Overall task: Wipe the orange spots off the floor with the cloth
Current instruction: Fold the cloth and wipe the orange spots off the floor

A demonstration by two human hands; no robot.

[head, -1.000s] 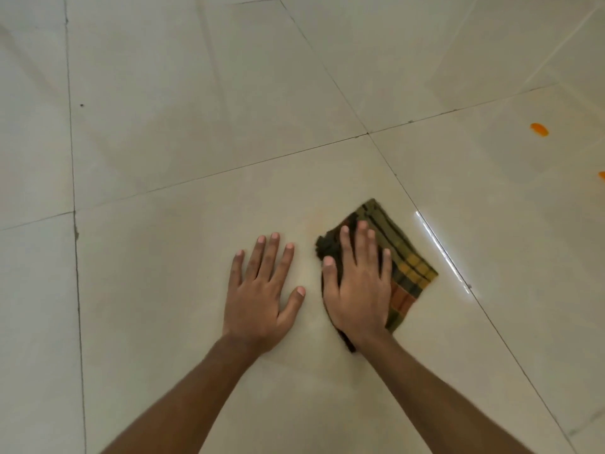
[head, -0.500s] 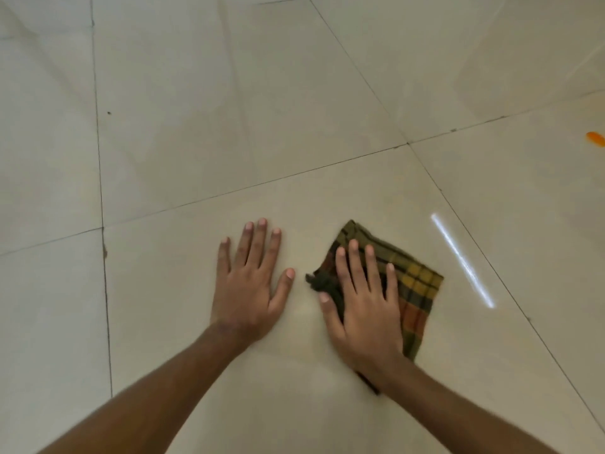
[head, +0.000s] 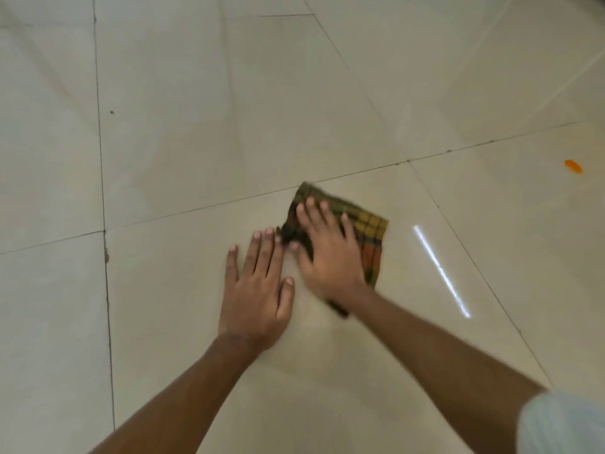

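A folded checked cloth (head: 370,229), dark green with yellow and orange squares, lies flat on the pale tiled floor (head: 196,126). My right hand (head: 327,253) presses down on it with fingers spread, covering its left half; the hand is blurred. My left hand (head: 258,286) rests flat on the bare tile just left of the cloth, fingers apart, its fingertips almost touching the cloth's dark edge. One orange spot (head: 573,166) shows on the floor far to the right, well away from the cloth.
Dark grout lines (head: 100,142) cross the floor between large glossy tiles. A bright strip of reflected light (head: 442,271) lies right of the cloth. A tiny dark speck (head: 112,112) sits at upper left. A pale sleeve (head: 563,424) shows at the bottom right corner.
My right hand has slid the cloth forward and slightly left, toward the grout line. The left hand stays planted. The view has shifted, so the orange spot sits further in from the right edge.
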